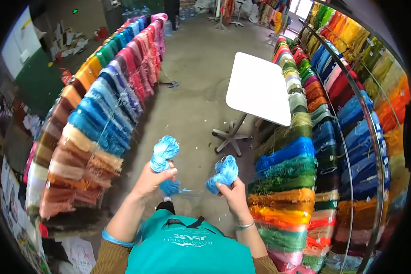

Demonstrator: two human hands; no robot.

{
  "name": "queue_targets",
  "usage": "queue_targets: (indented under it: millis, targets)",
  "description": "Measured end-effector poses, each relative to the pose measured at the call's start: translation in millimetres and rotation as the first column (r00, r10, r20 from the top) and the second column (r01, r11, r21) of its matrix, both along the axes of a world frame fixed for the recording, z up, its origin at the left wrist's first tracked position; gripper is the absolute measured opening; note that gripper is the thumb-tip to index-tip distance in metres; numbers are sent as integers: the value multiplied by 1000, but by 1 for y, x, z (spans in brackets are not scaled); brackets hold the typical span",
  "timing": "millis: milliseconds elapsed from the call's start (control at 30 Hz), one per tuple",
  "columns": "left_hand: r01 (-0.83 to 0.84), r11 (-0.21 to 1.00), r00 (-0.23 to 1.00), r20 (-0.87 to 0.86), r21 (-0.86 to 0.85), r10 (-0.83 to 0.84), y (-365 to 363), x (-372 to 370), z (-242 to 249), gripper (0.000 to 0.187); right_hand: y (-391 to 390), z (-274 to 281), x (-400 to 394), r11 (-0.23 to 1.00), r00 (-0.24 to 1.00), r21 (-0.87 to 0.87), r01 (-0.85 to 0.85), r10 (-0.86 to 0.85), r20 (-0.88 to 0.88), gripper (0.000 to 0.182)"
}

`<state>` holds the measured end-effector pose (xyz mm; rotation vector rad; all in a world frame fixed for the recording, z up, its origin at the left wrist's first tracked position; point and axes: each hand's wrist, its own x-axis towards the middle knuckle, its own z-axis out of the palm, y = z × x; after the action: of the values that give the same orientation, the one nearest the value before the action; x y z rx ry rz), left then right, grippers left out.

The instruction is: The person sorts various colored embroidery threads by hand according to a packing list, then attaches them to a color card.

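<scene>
My left hand point(156, 177) is closed round a light blue yarn skein point(165, 150), whose top stands above the fist and whose lower end hangs below it. To the right, my right hand point(232, 191) grips a second light blue skein point(224, 171) between thumb and fingers. The two hands are apart at about the same height, in front of a teal apron point(187, 251). Between the bundles a thin pale strand stretches across the gap.
A rack of coloured yarn point(96, 114) runs along the left. More yarn racks point(287, 182) with metal rails line the right. A white table point(259, 86) on a wheeled base stands ahead, right of the grey floor aisle point(187, 91).
</scene>
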<state>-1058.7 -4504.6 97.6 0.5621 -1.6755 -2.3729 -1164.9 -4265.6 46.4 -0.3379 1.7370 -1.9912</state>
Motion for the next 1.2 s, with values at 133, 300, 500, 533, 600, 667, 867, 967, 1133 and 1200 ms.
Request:
queue_targets:
  millis: [133,300,500,533,600,667,867,967,1133,1200]
  targets:
    - [103,994,995,16,-38,-102,-79,-87,-5,20,-62,23,-90,994,992,-62,89,-83,92,37]
    - [202,979,979,-32,-30,-203,-173,-214,0,16,-144,62,-212,944,975,-255,211,-184,126,34]
    - [293,954,955,-14,-58,-295,-251,-360,10,16,-218,109,-361,850,957,-448,276,-200,209,27]
    - [336,939,941,-13,-69,-337,-261,-385,10,16,-228,108,-388,848,957,-452,277,-200,211,26]
    - [394,915,918,-18,-86,-397,-279,-435,8,16,-242,99,-447,873,978,-455,179,-107,180,25]
    - [419,903,907,9,-92,-420,-294,-487,6,16,-265,90,-501,872,970,-439,216,-139,200,21]
    - [478,869,878,58,-125,-475,-328,-649,1,15,-297,71,-678,831,973,-511,221,-148,179,27]
    - [515,851,857,85,-99,-509,-343,-719,2,16,-281,72,-751,826,952,-474,305,-259,161,25]
    - [563,825,826,70,-47,-559,-349,-823,-3,19,-219,77,-854,804,843,-268,531,-533,72,25]
    - [587,810,808,69,-13,-585,-346,-865,-13,19,-186,68,-890,766,790,-221,603,-612,37,24]
